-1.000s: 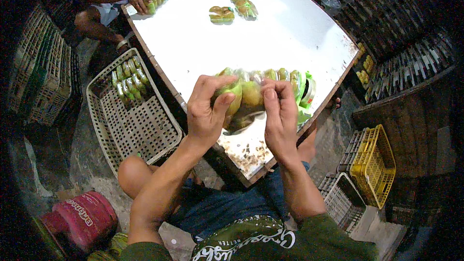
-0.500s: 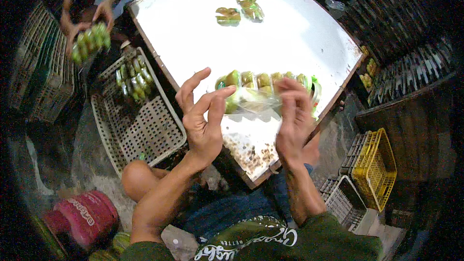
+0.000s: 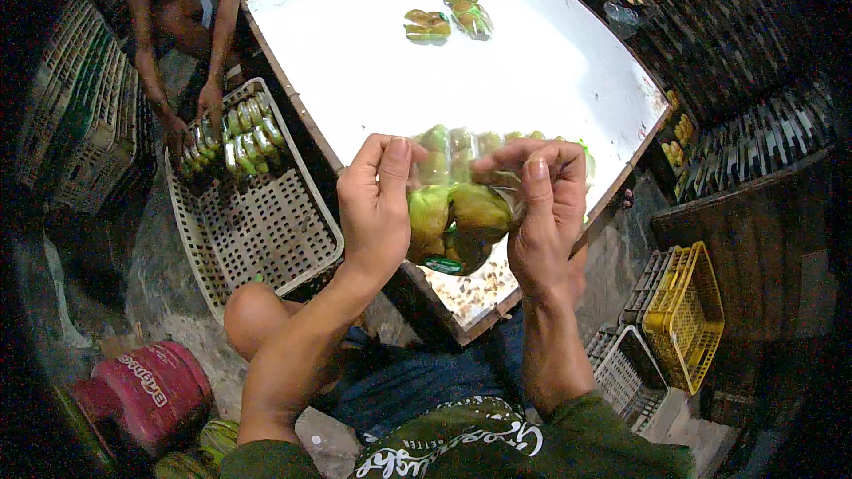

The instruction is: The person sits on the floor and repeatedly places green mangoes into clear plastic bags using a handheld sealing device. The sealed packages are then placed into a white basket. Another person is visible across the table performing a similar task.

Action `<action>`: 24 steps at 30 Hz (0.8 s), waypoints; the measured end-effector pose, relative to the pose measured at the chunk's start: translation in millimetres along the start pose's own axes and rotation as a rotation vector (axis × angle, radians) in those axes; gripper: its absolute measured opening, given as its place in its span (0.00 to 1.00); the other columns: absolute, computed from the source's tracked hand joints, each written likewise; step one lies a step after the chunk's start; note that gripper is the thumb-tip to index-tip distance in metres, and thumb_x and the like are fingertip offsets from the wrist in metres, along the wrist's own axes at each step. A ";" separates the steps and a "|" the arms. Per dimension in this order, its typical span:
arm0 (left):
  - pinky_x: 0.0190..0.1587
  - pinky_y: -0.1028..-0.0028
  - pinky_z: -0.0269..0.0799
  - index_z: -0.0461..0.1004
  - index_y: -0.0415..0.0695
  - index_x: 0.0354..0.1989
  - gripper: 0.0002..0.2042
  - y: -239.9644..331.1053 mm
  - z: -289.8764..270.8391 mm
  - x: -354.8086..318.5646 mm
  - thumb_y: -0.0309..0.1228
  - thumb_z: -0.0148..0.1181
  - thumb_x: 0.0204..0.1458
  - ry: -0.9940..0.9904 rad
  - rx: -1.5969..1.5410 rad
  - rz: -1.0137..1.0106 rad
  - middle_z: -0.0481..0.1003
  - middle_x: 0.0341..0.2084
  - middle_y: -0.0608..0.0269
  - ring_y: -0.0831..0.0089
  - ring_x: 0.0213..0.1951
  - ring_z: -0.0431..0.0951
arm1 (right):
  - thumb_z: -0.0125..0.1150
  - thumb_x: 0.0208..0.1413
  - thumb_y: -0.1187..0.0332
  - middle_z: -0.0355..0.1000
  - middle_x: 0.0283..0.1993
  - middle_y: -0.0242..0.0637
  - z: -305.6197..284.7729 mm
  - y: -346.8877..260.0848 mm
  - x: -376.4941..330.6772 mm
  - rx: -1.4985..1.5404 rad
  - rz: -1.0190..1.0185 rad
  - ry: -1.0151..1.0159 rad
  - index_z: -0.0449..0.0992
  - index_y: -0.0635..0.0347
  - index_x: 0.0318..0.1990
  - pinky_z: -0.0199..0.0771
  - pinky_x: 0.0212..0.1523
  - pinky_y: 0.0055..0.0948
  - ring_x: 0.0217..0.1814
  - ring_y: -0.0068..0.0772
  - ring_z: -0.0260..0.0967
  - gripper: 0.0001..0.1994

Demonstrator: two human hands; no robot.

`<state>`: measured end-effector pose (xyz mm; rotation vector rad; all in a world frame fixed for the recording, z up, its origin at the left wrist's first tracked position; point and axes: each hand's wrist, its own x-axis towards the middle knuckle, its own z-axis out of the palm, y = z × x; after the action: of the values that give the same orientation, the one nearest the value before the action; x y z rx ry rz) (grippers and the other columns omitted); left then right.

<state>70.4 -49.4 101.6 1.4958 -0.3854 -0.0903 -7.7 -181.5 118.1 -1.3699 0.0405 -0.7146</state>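
Note:
A pack of large green-brown fruit in clear plastic (image 3: 479,215) hangs between my hands above the table's near corner, a small green label on its lower side. My left hand (image 3: 377,208) is closed at its left edge, thumb and fingers pinching the plastic. Closed at the other side is my right hand (image 3: 546,213), its fingers bent over the pack's upper edge. Just behind it, a row of similar wrapped fruit (image 3: 461,139) lies on the white table (image 3: 355,80), partly hidden by my fingers and the pack.
More packs (image 3: 466,9) lie at the table's far side. To the left, another person's hands (image 3: 193,120) reach into a pale crate (image 3: 257,235) holding wrapped fruit. Yellow crates (image 3: 683,315) and grey crates (image 3: 626,372) stand at right. A red gas cylinder (image 3: 151,390) sits lower left.
My hands held clear plastic film stretched apart over the row; now a fruit pack is between them, nearer me. The other person has lowered a pack into the crate.

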 end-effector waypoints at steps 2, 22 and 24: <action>0.45 0.74 0.70 0.72 0.37 0.39 0.12 0.1 -10.4 4.1 0.35 0.49 0.65 -0.238 0.015 -0.140 0.72 0.31 0.64 0.76 0.36 0.71 | 0.43 0.70 0.63 0.75 0.40 0.47 3.3 -3.7 -6.2 0.142 0.134 0.001 0.57 0.53 0.45 0.77 0.48 0.36 0.45 0.40 0.76 0.06; 0.41 0.77 0.74 0.76 0.36 0.35 0.08 -18.5 12.5 -18.6 0.31 0.61 0.59 -0.038 0.172 0.331 0.80 0.31 0.62 0.79 0.36 0.78 | 0.59 0.60 0.71 0.71 0.59 0.48 -8.3 20.1 -40.5 -0.418 0.269 -0.111 0.75 0.62 0.55 0.65 0.61 0.40 0.64 0.47 0.66 0.16; 0.43 0.76 0.73 0.77 0.39 0.36 0.06 -27.2 10.3 -6.8 0.29 0.61 0.58 -0.134 0.129 0.393 0.78 0.35 0.62 0.78 0.39 0.76 | 0.60 0.58 0.74 0.73 0.55 0.45 -17.1 16.8 -34.2 -0.658 0.051 -0.182 0.76 0.63 0.52 0.67 0.59 0.37 0.59 0.42 0.68 0.15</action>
<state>65.7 -59.5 73.8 1.5180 -0.7984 0.1491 -34.6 -179.5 86.2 -2.0507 0.1776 -0.5476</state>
